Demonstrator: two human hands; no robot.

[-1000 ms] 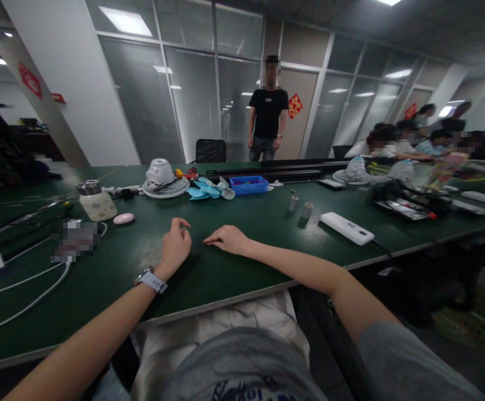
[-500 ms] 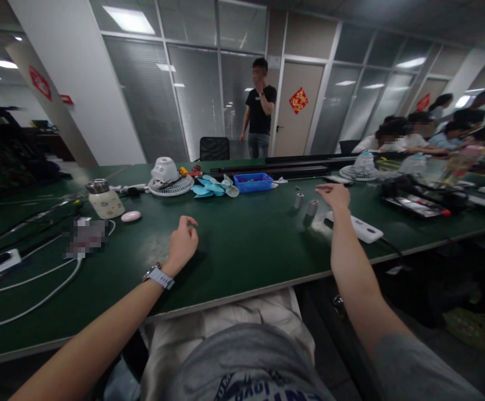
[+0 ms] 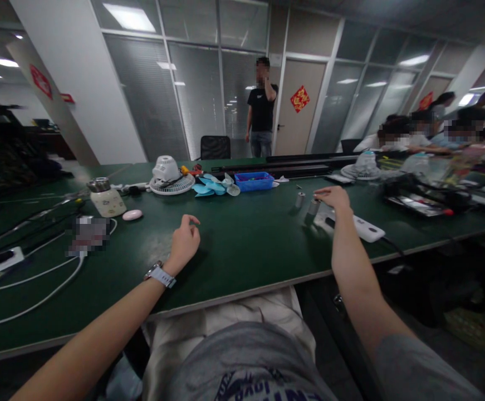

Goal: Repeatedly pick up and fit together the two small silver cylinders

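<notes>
My left hand (image 3: 186, 240), with a watch on its wrist, rests on the green table (image 3: 246, 250) in front of me. Its fingers are loosely curled with nothing in them. My right hand (image 3: 334, 197) reaches out to the right, palm down. Its fingers are stretched over a small grey cylinder (image 3: 312, 208), with the fingertips at the cylinder's top. A second grey cylinder (image 3: 299, 199) stands just left of it. A white power strip (image 3: 370, 228) lies under my right wrist.
Further back on the table are a white fan (image 3: 167, 174), light blue fan blades (image 3: 215, 187), a blue tray (image 3: 254, 181) and a cream jar (image 3: 105, 199). White cables (image 3: 37, 284) lie at the left. A person stands by the door and others sit at the right.
My right hand has left the spot beside my left hand, swung right to the grey cylinders, and now sits lower on the nearer one. My left hand has hardly moved.
</notes>
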